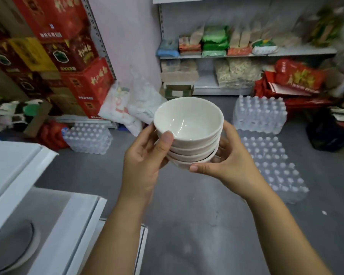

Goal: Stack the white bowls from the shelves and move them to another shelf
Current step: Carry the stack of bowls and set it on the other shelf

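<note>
A stack of several white bowls [189, 133] is held up in front of me, above the grey floor. My left hand [145, 157] grips the stack's left side, thumb laid on the top bowl's rim. My right hand [230, 161] cups the right side and the bottom, thumb under the lowest bowl. The top bowl is empty and upright. The fingers behind the stack are hidden.
White shelves [54, 213] stand at the lower left with a white plate [14, 253] on the lower one. Packs of water bottles [260, 114] lie on the floor. Red boxes [87, 82] stack at the left. A far shelf [298, 53] holds packaged goods.
</note>
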The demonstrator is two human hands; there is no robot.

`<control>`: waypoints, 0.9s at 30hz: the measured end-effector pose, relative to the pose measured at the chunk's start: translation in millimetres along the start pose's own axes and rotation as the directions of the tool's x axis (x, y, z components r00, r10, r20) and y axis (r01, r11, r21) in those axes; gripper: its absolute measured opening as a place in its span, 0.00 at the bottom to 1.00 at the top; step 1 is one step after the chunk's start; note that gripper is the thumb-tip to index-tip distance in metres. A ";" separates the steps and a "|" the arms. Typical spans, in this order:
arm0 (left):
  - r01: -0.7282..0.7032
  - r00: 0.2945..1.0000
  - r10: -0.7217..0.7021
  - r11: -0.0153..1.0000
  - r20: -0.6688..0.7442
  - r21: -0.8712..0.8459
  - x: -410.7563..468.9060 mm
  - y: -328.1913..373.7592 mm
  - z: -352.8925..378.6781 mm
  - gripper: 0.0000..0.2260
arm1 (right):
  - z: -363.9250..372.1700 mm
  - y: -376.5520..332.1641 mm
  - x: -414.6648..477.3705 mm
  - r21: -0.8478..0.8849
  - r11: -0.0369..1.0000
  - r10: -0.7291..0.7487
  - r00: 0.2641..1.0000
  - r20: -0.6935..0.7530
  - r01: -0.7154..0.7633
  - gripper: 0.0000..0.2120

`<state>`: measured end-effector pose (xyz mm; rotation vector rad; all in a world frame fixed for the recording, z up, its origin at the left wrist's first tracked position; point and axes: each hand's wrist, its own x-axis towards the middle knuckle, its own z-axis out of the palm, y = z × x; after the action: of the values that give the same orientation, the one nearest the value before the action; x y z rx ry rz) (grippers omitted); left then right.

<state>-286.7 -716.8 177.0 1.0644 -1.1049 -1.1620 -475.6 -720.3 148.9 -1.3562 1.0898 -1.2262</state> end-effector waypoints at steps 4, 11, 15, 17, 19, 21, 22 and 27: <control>0.050 0.998 -0.049 0.999 0.042 -0.009 24.6 64.8 46.1 0.27 | -39.3 -70.3 15.2 -0.006 1.000 -0.019 1.000 -0.020 0.019 0.51; 0.106 0.993 -0.105 0.994 0.059 -0.014 44.3 124.8 100.2 0.27 | -87.8 -140.8 23.5 -0.044 0.998 -0.041 0.996 -0.073 0.038 0.48; 0.076 0.994 -0.075 0.997 0.085 -0.012 69.2 141.9 122.0 0.29 | -107.5 -161.2 43.4 -0.049 0.998 -0.046 0.994 -0.099 0.042 0.48; 0.069 0.994 -0.067 0.997 0.087 -0.020 86.5 147.6 131.1 0.29 | -114.8 -167.3 59.2 -0.057 0.997 -0.053 0.992 -0.115 0.047 0.48; 0.063 0.994 -0.060 0.998 0.095 -0.028 107.9 152.0 139.6 0.27 | -122.8 -172.3 79.3 -0.084 0.995 -0.068 0.990 -0.125 0.058 0.49; 0.051 0.993 -0.047 0.998 0.110 -0.037 132.3 155.8 148.3 0.25 | -131.6 -177.1 102.7 -0.108 0.991 -0.093 0.987 -0.128 0.080 0.49; 0.043 0.993 -0.038 0.998 0.116 -0.037 145.5 157.8 152.3 0.24 | -135.5 -179.3 115.8 -0.119 0.989 -0.106 0.986 -0.128 0.090 0.49; -0.011 0.992 0.015 0.999 0.124 -0.037 229.6 169.1 168.9 0.28 | -151.0 -186.5 199.0 -0.125 0.983 -0.154 0.974 -0.164 0.134 0.49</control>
<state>-415.1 -937.4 388.4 0.9659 -1.1815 -1.2474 -605.9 -906.4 362.4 -1.4567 1.2142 -1.4286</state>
